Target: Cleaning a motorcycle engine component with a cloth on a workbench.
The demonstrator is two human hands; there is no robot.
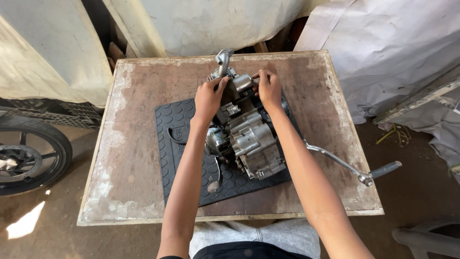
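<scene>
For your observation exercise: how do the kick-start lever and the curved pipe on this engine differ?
The kick-start lever is long, thin, and juts sideways past the table edge, untouched; the curved pipe is short, thick, rises at the engine's far end, beside the left hand. Both are grey metal.

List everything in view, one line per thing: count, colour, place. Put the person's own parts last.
engine: one, grey metal, on the mat at the table's middle
kick lever: one, silver with dark grip, sticking out past the table's right edge
rubber mat: one, dark, under the engine
table: one, worn brown top
wheel: one, black tyre, floor at left
sheets: several, whitish, behind and right
left hand: one, on the engine's far end
right hand: one, fingers at the engine's far end
</scene>
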